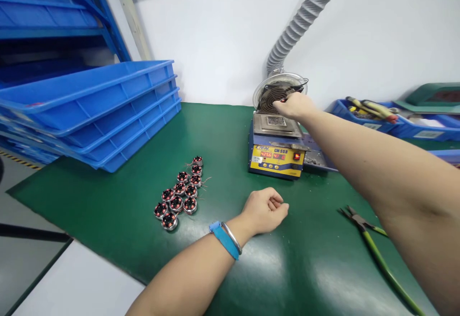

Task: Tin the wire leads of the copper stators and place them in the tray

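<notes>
My right hand (294, 106) reaches over a yellow and blue solder pot (273, 166) with a lit red display. Its fingers are pinched in front of the round fan grille (270, 99), above the small square bath (276, 121). A small dark bit shows at the fingertips, too small to name. My left hand (264, 211), with a blue strap and a metal bangle at the wrist, rests on the green table with its fingers curled in; nothing shows in them. To its left stand several small round motors (176, 204) with copper windings and loose wire ends.
Green-handled pliers (373, 244) lie at the right, under my right forearm's side. Stacked blue trays (132, 100) stand on the left. A grey ribbed hose (305, 16) runs up from the fan. Blue bins (426, 131) with tools sit at the back right.
</notes>
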`<state>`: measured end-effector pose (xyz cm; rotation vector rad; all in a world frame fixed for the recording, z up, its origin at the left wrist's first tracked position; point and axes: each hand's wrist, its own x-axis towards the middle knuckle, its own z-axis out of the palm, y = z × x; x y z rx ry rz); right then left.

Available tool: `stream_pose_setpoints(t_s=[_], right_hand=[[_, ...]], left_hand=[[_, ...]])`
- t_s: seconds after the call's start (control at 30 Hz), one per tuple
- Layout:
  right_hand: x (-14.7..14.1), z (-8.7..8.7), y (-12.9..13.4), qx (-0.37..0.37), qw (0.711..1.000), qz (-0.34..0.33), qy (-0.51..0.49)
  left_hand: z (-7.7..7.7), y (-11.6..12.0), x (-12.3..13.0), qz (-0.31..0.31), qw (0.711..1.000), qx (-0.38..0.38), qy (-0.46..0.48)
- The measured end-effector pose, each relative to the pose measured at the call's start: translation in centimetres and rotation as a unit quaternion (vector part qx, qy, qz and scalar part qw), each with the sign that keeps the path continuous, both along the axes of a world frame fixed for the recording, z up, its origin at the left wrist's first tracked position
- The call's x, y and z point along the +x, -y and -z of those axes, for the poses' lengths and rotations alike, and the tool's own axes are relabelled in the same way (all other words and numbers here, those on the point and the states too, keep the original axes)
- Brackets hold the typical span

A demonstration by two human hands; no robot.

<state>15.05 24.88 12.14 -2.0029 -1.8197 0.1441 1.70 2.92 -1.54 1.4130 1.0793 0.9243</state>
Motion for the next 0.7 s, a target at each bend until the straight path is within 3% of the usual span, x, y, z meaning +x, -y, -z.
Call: stream_pose_setpoints(t_s=[0.17, 0.3, 0.47, 0.7], right_hand=[[0.0, -0.3, 0.2, -0.005, 0.999, 0.032, 0.000], [0.2, -1.6, 0.6, 0.012, 0.999, 0.023, -0.034], [0.8, -3.3, 1.8, 0.009, 0.992, 0.034, -0.125], [1.7, -3.9, 3.1, 0.002, 0.964, 0.029, -0.265]], left_hand=[[0.2, -0.1, 0.1, 0.000, 1.000, -0.001, 0.008], [0.0, -0.1, 0.1, -0.002, 1.000, -0.001, 0.010], [0.1, 0.0, 0.1, -0.002, 1.000, -0.007, 0.012], [0.3, -0.1, 0.2, -0.003, 1.000, -0.005, 0.009]])
